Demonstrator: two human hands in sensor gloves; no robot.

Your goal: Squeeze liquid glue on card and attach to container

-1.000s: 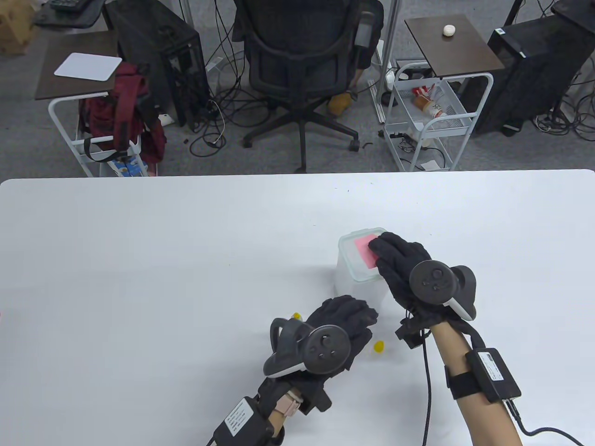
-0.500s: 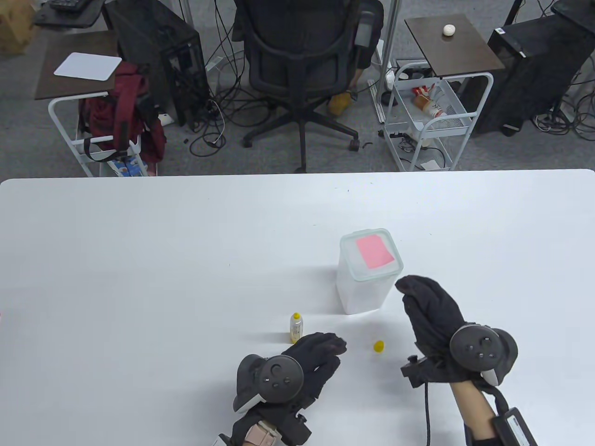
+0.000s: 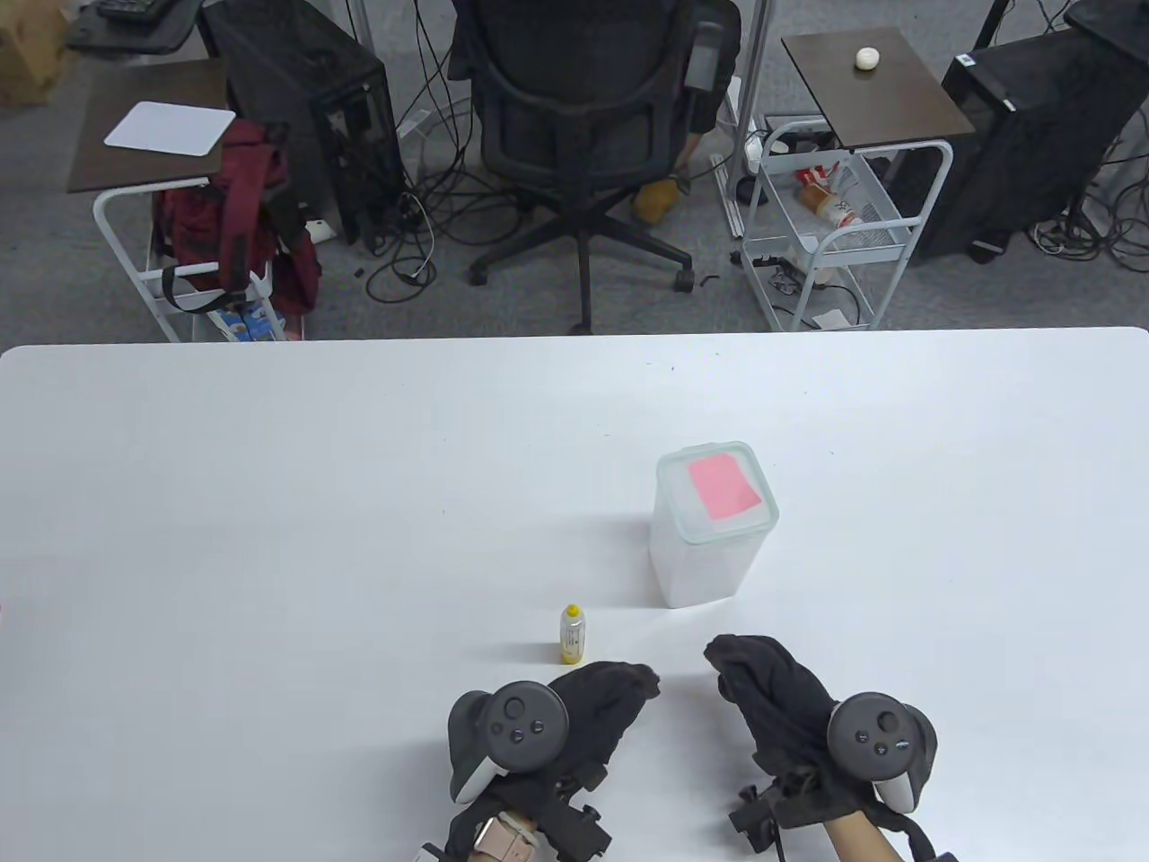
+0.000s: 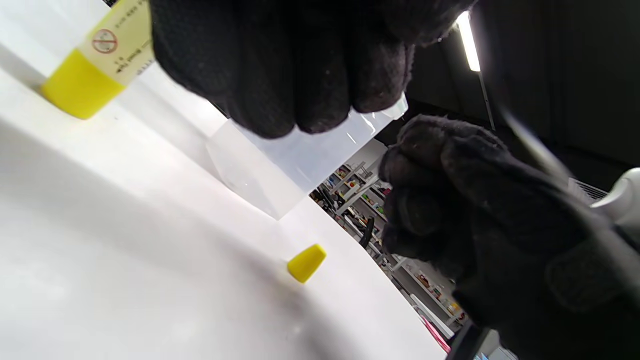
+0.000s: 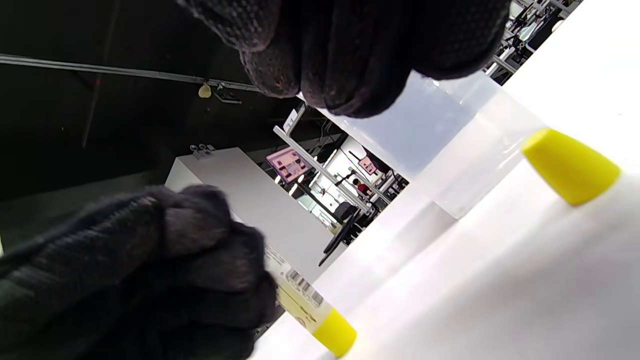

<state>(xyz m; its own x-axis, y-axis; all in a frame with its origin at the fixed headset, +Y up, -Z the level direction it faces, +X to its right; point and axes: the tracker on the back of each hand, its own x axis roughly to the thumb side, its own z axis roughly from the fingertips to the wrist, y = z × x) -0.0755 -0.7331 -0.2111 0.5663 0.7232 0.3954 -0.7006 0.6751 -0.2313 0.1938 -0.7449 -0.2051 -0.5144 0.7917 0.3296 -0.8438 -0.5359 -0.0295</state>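
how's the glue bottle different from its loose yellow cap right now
The glue bottle stands upright just beyond the left hand; the yellow cap lies on its side. The bottle is taller, with a printed label; the cap is a plain small cone. Both rest on the white table, untouched.

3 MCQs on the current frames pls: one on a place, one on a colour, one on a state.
1. Where is the pink card?
A. on the container's lid
B. flat on the table
C. in the right hand

2. What colour is the loose cap?
A. red
B. yellow
C. white

3. What is the glue bottle doing?
A. lying on its side
B. lifted by the left hand
C. standing upright on the table

A: the table view shows the card on top of the container.
B: both wrist views show a yellow cap on the table.
C: it stands just beyond the left hand, which is not gripping it.
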